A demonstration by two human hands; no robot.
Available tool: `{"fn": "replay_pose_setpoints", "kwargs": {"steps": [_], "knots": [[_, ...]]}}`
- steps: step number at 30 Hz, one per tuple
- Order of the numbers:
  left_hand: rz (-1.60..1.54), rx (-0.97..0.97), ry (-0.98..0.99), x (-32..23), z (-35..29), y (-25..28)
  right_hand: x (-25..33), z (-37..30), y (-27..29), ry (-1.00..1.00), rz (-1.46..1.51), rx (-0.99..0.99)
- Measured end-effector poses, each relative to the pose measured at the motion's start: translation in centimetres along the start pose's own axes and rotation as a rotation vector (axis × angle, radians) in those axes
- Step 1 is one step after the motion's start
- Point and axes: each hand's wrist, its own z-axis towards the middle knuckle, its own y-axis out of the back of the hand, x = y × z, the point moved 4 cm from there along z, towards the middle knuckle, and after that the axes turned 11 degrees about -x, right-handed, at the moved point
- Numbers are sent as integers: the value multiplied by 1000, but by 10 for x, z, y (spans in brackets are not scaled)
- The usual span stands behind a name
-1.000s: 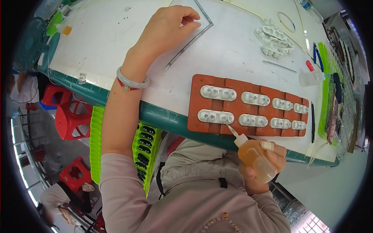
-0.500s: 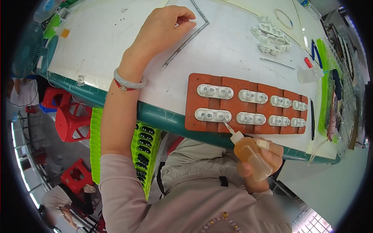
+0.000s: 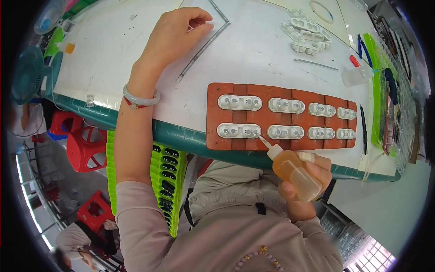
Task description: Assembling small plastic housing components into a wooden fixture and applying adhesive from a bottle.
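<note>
Gripping nothing, the left hand (image 3: 174, 34) lies loosely curled on the desk (image 3: 113, 59) at upper centre-left of the frame, fingertips by a thin metal strip (image 3: 201, 49). Right of it, at lower centre, the right hand (image 3: 306, 186) is wrapped around an amber squeeze bottle (image 3: 294, 174). Its nozzle slants up-left to the nearest white housing (image 3: 239, 131) on the brown tray (image 3: 213, 113), touching its right end.

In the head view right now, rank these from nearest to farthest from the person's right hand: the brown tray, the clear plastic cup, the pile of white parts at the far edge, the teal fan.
Measured from the right hand:
1. Brown tray, just ahead on the table's near edge.
2. Clear plastic cup, ahead and to the right.
3. Pile of white parts, far side of the table.
4. Teal fan, far left.
</note>
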Motion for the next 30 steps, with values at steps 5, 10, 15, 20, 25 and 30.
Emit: {"fn": "replay_pose_setpoints", "kwargs": {"steps": [5, 10, 15, 20, 25, 30], "knots": [[-5, 24, 48, -3, -1, 1, -3, -3, 3, -73, 148, 92], [-29, 16, 28, -1, -1, 0, -5, -4, 12, -33, 56, -22], [-57, 39, 56, 1, -1, 1, -7, -2, 22, -39, -54, -83], [-68, 30, 72, 1, 0, 0, -9, -4, 23, -55, -66, -97], [-79, 36, 75, 0, -2, 1, -10, -2, 26, -100, 37, 28], [-70, 43, 88, -1, -1, 0, -12, -3, 30, -129, 48, 39]]}}
